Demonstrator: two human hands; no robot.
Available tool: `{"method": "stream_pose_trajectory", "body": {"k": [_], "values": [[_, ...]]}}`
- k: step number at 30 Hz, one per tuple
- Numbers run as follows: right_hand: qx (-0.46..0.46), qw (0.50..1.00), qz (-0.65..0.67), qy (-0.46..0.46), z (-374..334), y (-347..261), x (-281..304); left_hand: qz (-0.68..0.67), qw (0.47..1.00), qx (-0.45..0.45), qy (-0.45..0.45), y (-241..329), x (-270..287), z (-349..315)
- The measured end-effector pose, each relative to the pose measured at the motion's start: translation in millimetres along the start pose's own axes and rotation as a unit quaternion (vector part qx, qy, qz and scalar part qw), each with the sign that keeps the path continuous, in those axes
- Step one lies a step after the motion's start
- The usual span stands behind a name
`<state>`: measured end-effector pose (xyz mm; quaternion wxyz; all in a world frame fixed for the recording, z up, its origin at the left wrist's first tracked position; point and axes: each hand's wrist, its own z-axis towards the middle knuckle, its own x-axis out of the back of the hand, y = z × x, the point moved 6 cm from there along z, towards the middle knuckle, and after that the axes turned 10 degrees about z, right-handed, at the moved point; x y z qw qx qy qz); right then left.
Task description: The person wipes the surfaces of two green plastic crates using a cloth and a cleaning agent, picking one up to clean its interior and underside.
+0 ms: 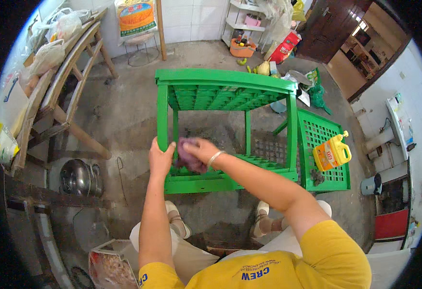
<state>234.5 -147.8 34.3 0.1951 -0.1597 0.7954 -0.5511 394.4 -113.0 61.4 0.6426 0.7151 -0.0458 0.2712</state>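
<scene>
Your left hand point(160, 159) grips the green slatted plastic rack point(225, 91) by its near-left post; your right hand point(199, 149) clutches a purple cloth point(188, 155). Hard wiping could tip the rack rightward.

We're over a bare grey concrete floor point(124, 111), daylight on white tiled walls point(191, 19). We see a wooden bench frame point(71, 82) at left, a white shelf unit point(247, 21) at the back, and a dark wooden door point(329, 26) standing open.

Glossy green plastic rack point(225, 86); soft purple cloth point(188, 154); rough grey concrete floor point(124, 111).
</scene>
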Motion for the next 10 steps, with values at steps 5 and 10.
{"method": "stream_pose_trajectory", "body": {"k": [5,10], "values": [[0.041,0.959,-0.238,-0.151,-31,8,-15,0.031,0.999,-0.018,0.031,-9,5,-8],[0.066,0.995,0.023,0.064,23,-23,11,-0.025,0.999,0.032,0.020,-8,9,-16]]}}
